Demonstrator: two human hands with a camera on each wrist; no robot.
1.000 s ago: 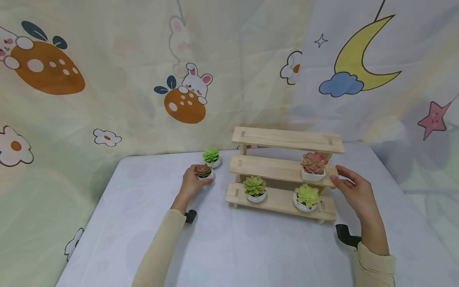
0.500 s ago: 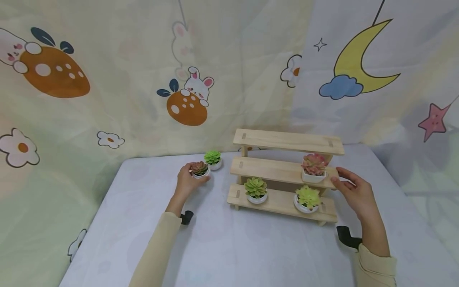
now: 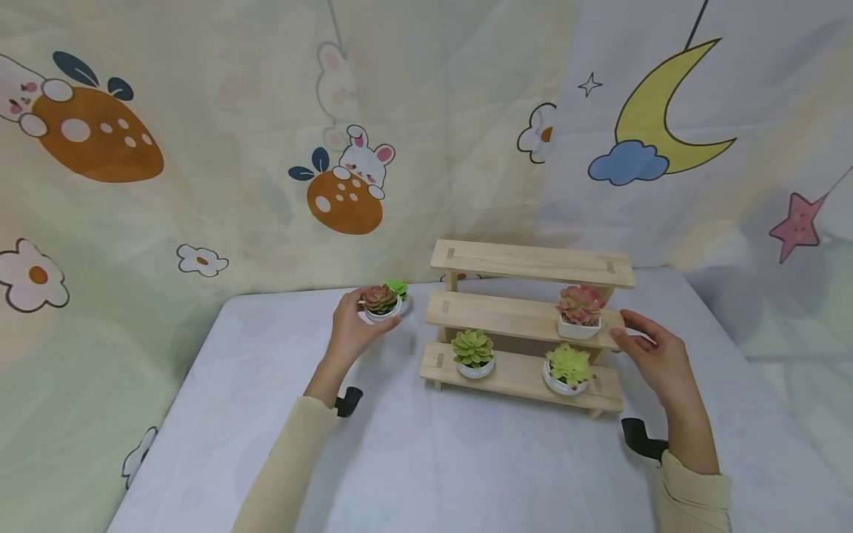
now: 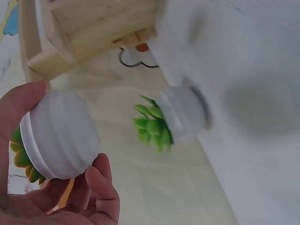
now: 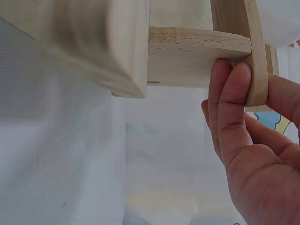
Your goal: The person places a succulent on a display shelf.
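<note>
My left hand (image 3: 345, 329) grips a reddish-brown succulent (image 3: 380, 299) by its round white pot (image 4: 63, 133), with thumb and fingers around the pot's sides. In the left wrist view the pot is held off the tabletop. Behind it, partly covered in the head view, a bright green succulent (image 3: 397, 287) stands in a ribbed white pot (image 4: 180, 115). My right hand (image 3: 658, 363) pinches the right end of the middle board of a three-tier wooden plant stand (image 3: 489, 311); in the right wrist view its fingertips (image 5: 236, 77) press under that board's edge.
A pink succulent (image 3: 580, 305) in a square pot sits at the right of the middle tier. The bottom tier bears a green succulent (image 3: 472, 348) at left and a yellow-green one (image 3: 569, 364) at right. Patterned cloth (image 3: 453, 148) hangs behind the white table (image 3: 413, 459).
The reddish-brown succulent in my left hand first shifted left, then moved back right and up, now overlapping the bright green one. My right hand keeps its grip on the stand.
</note>
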